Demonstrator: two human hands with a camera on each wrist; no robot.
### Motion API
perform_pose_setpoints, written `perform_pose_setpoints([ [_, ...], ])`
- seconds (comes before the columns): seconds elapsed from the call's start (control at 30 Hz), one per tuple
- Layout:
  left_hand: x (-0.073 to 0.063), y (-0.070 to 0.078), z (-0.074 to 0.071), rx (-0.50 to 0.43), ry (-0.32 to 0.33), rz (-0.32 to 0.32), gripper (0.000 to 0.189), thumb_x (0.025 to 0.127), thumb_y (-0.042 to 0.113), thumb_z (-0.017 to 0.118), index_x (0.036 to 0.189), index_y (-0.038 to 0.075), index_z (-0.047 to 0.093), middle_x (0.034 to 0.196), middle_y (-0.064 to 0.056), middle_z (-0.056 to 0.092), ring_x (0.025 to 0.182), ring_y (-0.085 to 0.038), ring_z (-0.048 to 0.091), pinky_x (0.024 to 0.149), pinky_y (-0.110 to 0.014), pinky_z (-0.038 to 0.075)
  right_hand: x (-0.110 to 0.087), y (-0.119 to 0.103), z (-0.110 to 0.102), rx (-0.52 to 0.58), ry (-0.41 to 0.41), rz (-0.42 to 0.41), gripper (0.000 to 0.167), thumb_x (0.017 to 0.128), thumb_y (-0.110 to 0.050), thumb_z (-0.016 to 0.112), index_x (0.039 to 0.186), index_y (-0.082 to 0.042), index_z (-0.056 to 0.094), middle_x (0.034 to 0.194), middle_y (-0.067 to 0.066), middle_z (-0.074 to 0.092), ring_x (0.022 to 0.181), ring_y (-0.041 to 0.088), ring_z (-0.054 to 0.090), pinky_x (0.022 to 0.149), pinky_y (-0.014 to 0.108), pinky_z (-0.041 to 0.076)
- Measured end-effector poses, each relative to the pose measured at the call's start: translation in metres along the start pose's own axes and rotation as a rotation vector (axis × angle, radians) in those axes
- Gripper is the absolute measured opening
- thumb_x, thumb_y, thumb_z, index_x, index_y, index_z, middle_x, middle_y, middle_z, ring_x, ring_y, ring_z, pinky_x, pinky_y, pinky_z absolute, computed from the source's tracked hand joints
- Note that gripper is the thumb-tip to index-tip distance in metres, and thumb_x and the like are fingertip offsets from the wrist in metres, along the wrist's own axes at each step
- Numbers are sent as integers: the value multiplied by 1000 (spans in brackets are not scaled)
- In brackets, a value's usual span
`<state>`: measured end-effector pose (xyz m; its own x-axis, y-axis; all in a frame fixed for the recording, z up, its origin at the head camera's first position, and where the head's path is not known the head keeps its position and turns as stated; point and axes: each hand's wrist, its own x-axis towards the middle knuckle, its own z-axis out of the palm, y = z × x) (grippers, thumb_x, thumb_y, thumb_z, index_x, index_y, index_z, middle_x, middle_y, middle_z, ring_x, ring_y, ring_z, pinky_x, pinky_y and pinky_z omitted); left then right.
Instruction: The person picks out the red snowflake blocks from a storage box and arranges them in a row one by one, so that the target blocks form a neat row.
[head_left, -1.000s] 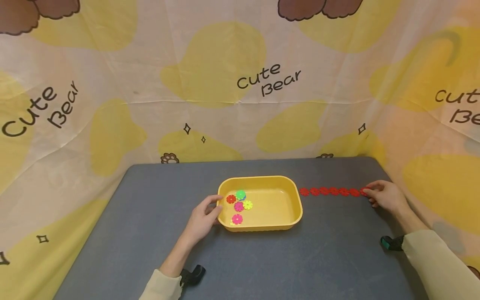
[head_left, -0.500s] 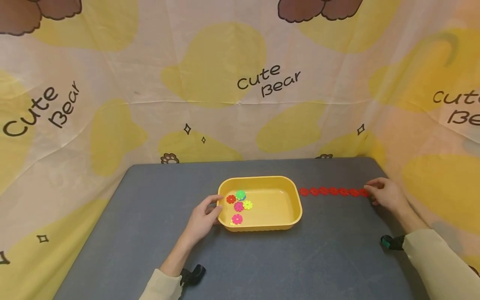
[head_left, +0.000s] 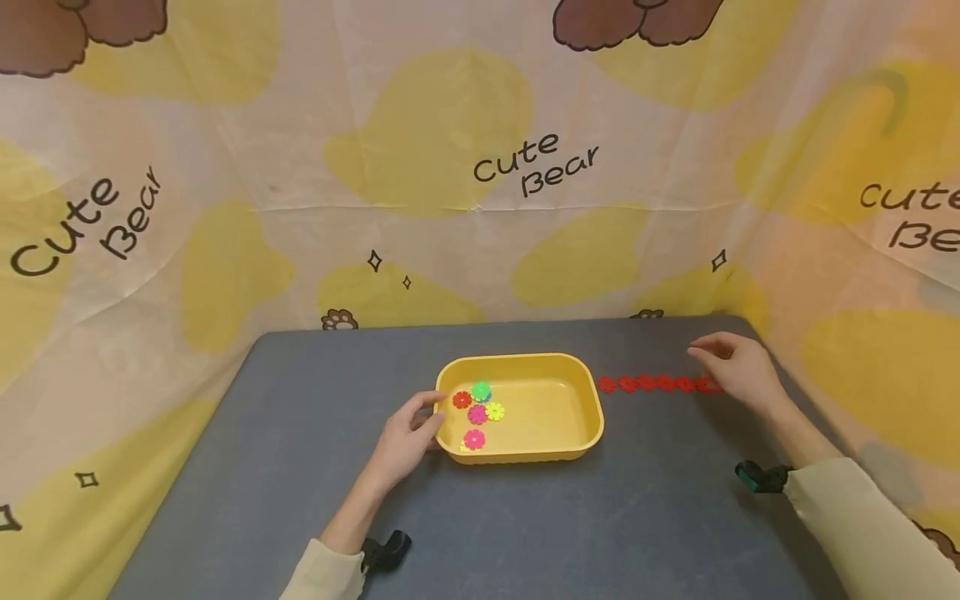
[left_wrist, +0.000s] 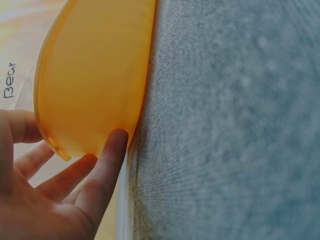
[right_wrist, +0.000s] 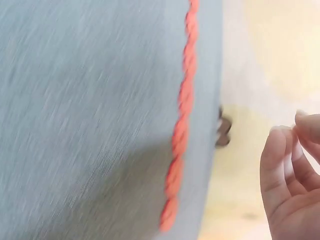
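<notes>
My left hand holds the left end of a yellow plastic tray; in the left wrist view, fingertips rest on its outer wall and one digit reaches to the rim. Inside the tray, toward its left side, lie several flower-shaped notched plastic discs in pink, yellow, green and red. Right of the tray runs a straight row of red notched discs. My right hand hovers above the row's right end, partly covering it; its fingers are bent and nothing shows between them.
The grey tabletop extends around the tray. Behind it and along both sides hangs a printed cloth with yellow patches and lettering. Each wrist carries a dark band-mounted device, such as the one on the left.
My right hand lets go of the last red disc at the row's right end, then lifts and moves left. The left hand stays at the tray.
</notes>
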<state>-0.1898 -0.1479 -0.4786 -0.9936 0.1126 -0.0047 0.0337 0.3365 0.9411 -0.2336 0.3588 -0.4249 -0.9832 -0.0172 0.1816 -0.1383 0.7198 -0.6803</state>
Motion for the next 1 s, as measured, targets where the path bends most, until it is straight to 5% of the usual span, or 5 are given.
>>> perform_pose_setpoints([
  [0.53,-1,0,0,9,5,5,38,102,18,63,138,10,59,137,-15,58,106,-29,68,73,-35,61,10,-90,49,112,-22,-116,27,99,-29,69,114,-8,72,90,9,72,70,18,67,59,31,55],
  [1.0,0,-2,-1,-12,-6,-10,37,102,18,63,139,12,59,136,-11,58,108,-28,68,74,-35,61,17,-146,96,217,-109,-169,23,98,-28,71,114,-12,72,100,4,72,80,24,67,69,35,58],
])
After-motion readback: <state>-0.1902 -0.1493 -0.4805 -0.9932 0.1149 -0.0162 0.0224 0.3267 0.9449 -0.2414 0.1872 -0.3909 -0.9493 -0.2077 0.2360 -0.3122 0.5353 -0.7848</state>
